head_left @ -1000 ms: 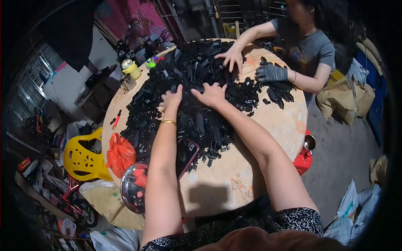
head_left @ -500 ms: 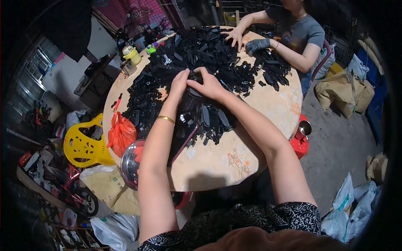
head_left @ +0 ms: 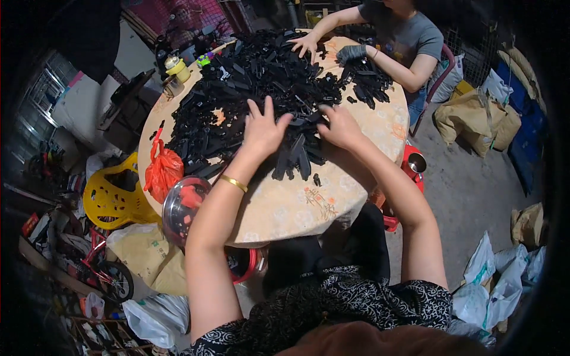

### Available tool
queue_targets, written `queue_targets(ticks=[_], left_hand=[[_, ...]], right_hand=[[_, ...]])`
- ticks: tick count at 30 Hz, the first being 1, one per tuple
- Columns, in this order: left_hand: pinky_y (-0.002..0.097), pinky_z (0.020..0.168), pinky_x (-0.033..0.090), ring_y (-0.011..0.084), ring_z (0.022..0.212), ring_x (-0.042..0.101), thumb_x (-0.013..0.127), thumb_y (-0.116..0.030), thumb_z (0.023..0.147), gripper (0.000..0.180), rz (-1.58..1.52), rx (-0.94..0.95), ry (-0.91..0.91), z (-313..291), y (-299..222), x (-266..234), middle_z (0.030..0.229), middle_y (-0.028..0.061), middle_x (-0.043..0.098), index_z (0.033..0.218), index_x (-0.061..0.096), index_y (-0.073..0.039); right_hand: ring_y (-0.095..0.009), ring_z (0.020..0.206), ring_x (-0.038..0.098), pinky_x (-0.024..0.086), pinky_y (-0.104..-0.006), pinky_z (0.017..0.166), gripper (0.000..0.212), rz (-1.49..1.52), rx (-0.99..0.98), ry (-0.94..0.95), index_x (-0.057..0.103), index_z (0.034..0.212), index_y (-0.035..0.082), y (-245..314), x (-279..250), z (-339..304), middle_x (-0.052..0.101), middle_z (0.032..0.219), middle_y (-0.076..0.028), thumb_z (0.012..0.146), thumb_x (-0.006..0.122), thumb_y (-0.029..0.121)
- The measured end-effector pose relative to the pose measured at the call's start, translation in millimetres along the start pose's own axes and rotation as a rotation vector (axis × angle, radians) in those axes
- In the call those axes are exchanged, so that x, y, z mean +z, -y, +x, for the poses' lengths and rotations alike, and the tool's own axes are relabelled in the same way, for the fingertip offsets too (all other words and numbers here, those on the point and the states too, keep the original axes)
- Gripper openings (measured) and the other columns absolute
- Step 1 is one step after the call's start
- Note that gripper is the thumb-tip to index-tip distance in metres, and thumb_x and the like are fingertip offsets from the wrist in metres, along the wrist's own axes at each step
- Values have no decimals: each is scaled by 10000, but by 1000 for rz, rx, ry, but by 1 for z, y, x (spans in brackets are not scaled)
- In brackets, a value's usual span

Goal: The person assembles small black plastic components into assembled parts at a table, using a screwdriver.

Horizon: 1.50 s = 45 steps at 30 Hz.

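A broad heap of black plastic pieces (head_left: 261, 71), many of them long and flat, covers much of a round table with a pale flowered cloth (head_left: 291, 207). My left hand (head_left: 265, 132) is spread over the near part of the heap, fingers apart, with nothing visible in it. To its right, my right hand (head_left: 341, 126) is at the heap's near right edge, thumb and forefinger apart. Its other fingers are partly hidden, and I see nothing held. Several long black pieces (head_left: 292, 157) lie between my forearms.
Across the table, a person's bare hand (head_left: 307, 45) and gloved hand (head_left: 351, 53) touch the pieces. A red plastic bag (head_left: 164, 172) and a clear round bowl (head_left: 178, 210) are at the left edge. A yellow chair (head_left: 110, 193) is left, a red stool (head_left: 414, 169) right.
My hands have moved apart from their place close together on the heap. My left hand's fingers have spread. The view has shifted slightly, and the dark purple-edged tray beside my left forearm no longer shows.
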<state>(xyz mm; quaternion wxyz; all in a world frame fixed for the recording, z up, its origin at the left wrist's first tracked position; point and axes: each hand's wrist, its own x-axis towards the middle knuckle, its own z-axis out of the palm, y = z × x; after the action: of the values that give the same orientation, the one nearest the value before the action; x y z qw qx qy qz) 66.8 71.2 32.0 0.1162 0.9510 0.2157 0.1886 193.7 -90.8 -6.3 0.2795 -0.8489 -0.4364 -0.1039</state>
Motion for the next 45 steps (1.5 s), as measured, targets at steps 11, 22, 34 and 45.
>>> queue_targets(ticks=[11, 22, 34, 45], left_hand=[[633, 983, 145, 303, 1302, 217, 497, -378, 831, 445, 301, 715, 24, -75, -31, 55, 1366, 120, 335, 1213, 502, -150], [656, 977, 135, 351, 1317, 159, 540, -359, 816, 422, 285, 621, 97, -52, -13, 31, 1433, 91, 213, 1204, 528, -193], [386, 899, 418, 311, 1040, 527, 602, -116, 767, 155, -10, 139, -380, -184, 60, -78, 992, 132, 611, 892, 641, -34], [385, 815, 464, 325, 907, 596, 660, -394, 715, 473, 81, -412, -339, -147, 279, -131, 977, 190, 619, 996, 627, -16]], right_hand=[[-345, 858, 520, 447, -402, 751, 647, -44, -248, -133, 380, 1272, 68, -18, 19, -5, 569, 891, -172, 668, 609, 90], [-336, 1122, 445, 362, -391, 947, 585, 74, -407, -166, 453, 1246, 110, -7, 36, 10, 483, 1189, -149, 680, 561, 6], [-350, 1177, 397, 301, -381, 1015, 606, 343, -359, -177, 437, 1230, 38, -7, 27, -8, 454, 1216, -211, 638, 446, -94], [-330, 1005, 519, 400, -366, 896, 421, 398, -467, -343, 539, 1085, 15, 67, 17, 0, 561, 1048, -173, 671, 492, -49]])
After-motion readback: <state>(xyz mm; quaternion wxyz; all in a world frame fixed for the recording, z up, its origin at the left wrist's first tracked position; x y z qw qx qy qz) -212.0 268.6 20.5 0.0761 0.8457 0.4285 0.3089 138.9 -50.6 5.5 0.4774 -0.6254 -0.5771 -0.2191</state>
